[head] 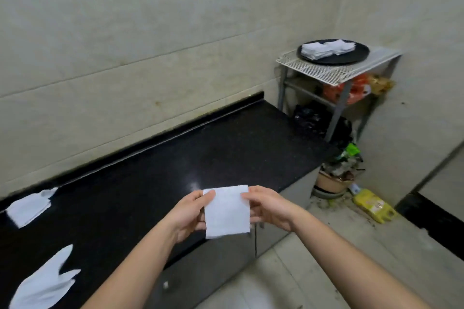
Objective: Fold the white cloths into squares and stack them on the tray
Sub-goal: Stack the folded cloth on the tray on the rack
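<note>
Pinching the folded white cloth (227, 211) by its upper corners, left hand (190, 211) and right hand (268, 206) hold it above the front edge of the counter (175, 158). The tray (401, 54) with stacked cloths (326, 49) sits ahead-right, past the counter's right end; right hand nearer.

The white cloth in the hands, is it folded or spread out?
Folded. The white cloth is a small square, pinched at its sides by the left hand and right hand.
</note>
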